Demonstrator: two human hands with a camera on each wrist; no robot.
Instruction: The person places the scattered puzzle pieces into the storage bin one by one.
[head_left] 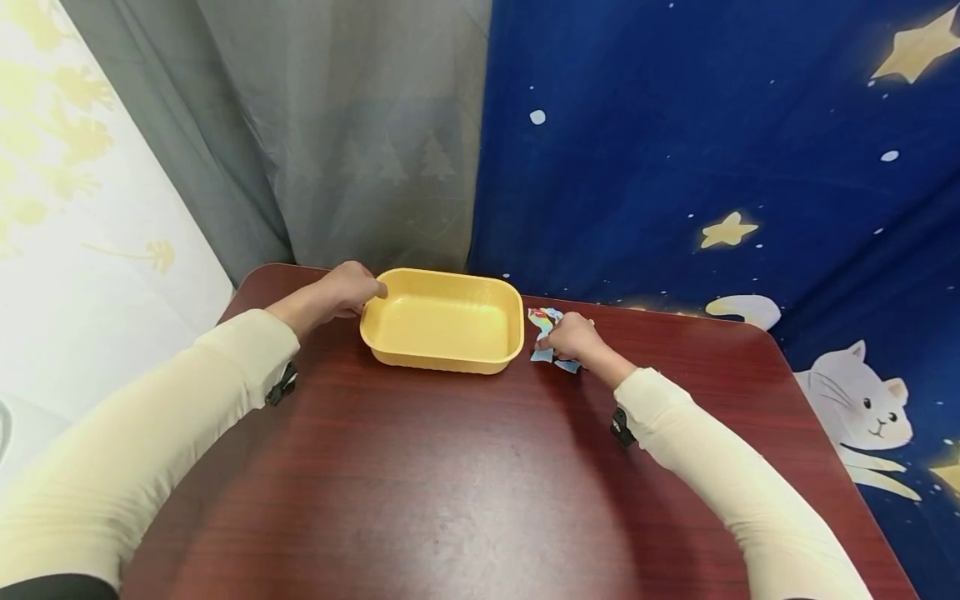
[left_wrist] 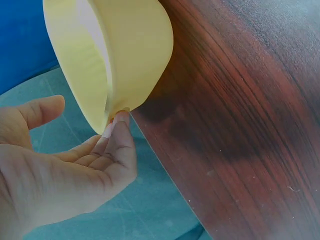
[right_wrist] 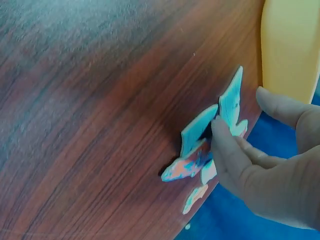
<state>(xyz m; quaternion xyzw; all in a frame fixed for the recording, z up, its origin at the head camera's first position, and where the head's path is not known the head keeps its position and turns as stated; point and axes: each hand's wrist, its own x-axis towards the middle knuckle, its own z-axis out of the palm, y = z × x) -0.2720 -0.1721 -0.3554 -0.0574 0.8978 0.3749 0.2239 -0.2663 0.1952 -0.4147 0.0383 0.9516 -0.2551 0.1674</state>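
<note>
A yellow plastic basin (head_left: 442,364) stands near the back edge of the table. At its left end my left hand (head_left: 348,287) straddles the rim. In the left wrist view the fingertips (left_wrist: 121,116) touch the outer wall, while the thumb stays off the rim on the inner side. To the right of the basin lie several flat, irregular pieces (head_left: 542,354) with pale blue edges and coloured prints. Over them is my right hand (head_left: 573,337). Its fingers touch the pieces (right_wrist: 199,127) in the right wrist view, the thumb apart; part of the pile is hidden.
The dark red wooden table (head_left: 435,467) has rounded back corners. A grey curtain (head_left: 360,167) and a blue starry curtain (head_left: 637,150) hang right behind its back edge. Dark straps (head_left: 282,385) are on both wrists.
</note>
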